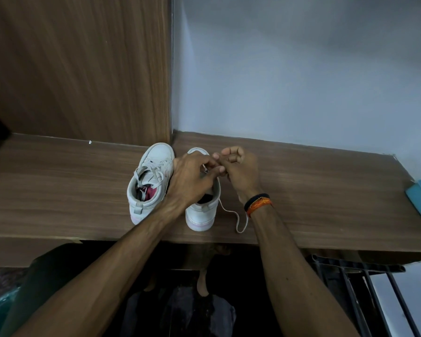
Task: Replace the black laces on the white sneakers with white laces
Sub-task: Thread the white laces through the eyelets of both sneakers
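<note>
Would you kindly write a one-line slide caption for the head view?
Both hands, left hand and right hand, thread a white lace into the right sneaker beside its laced mate on a wooden shelf.

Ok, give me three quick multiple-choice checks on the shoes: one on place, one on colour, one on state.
1. Over which sneaker are both hands working?
A. the left one
B. the right one
C. neither

2. What colour is the lace trailing on the shelf?
A. black
B. red
C. white

3. What state is the left sneaker in?
A. laced with a pale lace
B. without any lace
C. lying on its side

Answers:
1 B: the left hand and right hand meet above the right sneaker.
2 C: the white lace loops across the wooden shelf beside that shoe.
3 A: the left sneaker stands upright with pale lacing crossed over its tongue.
</note>
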